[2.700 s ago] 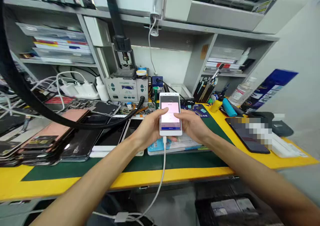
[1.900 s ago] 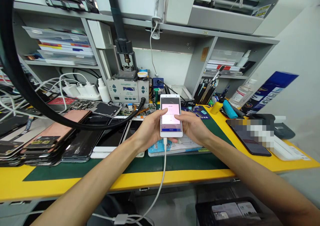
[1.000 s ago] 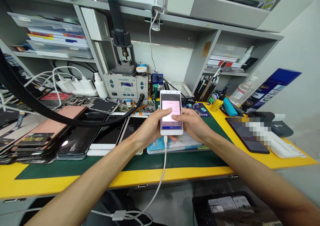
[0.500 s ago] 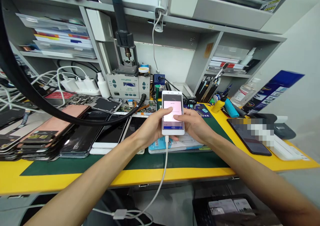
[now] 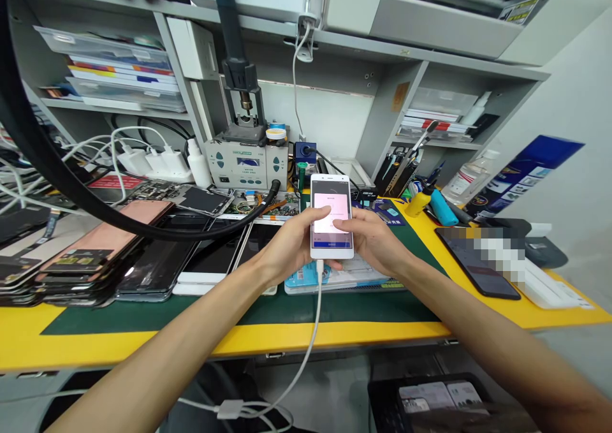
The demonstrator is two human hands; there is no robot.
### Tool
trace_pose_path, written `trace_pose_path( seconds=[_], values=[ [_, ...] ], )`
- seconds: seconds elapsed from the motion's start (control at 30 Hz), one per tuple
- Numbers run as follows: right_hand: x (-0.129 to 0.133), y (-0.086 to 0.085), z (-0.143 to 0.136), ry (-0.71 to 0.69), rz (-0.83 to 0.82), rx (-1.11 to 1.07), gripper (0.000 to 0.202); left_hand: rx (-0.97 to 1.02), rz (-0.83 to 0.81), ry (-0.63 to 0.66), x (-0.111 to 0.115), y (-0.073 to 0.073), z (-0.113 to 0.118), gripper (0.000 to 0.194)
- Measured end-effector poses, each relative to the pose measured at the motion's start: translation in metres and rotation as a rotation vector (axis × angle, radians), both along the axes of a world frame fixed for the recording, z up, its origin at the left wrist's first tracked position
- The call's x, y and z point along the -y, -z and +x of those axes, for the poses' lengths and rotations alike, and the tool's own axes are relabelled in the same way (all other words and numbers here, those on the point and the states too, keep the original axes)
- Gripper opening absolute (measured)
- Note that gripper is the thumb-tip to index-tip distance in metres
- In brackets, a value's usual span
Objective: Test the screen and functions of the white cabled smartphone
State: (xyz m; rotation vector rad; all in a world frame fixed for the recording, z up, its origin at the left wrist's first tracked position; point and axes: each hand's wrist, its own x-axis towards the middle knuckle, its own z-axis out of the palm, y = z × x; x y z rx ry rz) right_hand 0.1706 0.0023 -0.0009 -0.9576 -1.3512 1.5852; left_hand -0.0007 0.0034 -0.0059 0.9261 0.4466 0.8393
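A white smartphone (image 5: 331, 194) is held upright between both hands over the bench, its screen lit with a pale pop-up box and a blue bar below. My left hand (image 5: 295, 238) is closed around the phone's left edge, its thumb lying over the screen. On the right edge, my right hand (image 5: 375, 238) grips it too, with the thumb on or just over the pop-up. The fingers behind the phone are mostly hidden. A white charging cable (image 5: 315, 318) is plugged into the bottom edge and hangs down past the bench edge.
Stacked phones and phone parts (image 5: 100, 248) cover the left side. Behind them stands a hot-air rework station (image 5: 246, 165); its thick black hose (image 5: 62, 178) arcs across the left. A blue plastic packet (image 5: 301, 283) lies under the hands. A black tablet-like device (image 5: 471, 261) rests at right.
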Motion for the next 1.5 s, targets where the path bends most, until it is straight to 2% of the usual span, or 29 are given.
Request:
trace_pose_path(
  seconds=[0.3, 0.53, 0.83, 1.5],
  values=[
    [-0.0008, 0.0004, 0.0005, -0.016, 0.019, -0.006, 0.033, -0.024, 0.027, -0.024, 0.0015, -0.0014, 0.0015, 0.036],
    [-0.0003, 0.0001, 0.0007, -0.018, 0.029, 0.011, 0.034, -0.039, 0.061, -0.044, 0.0015, 0.0028, 0.0030, 0.036],
    [-0.0012, 0.0027, 0.0005, -0.006, 0.028, -0.021, 0.034, -0.037, 0.033, -0.031, 0.0014, -0.0013, 0.0014, 0.038],
    [-0.0015, 0.0022, 0.0016, -0.007, 0.023, -0.020, 0.030, -0.022, 0.011, -0.015, 0.0002, -0.0009, -0.0001, 0.040]
  ],
)
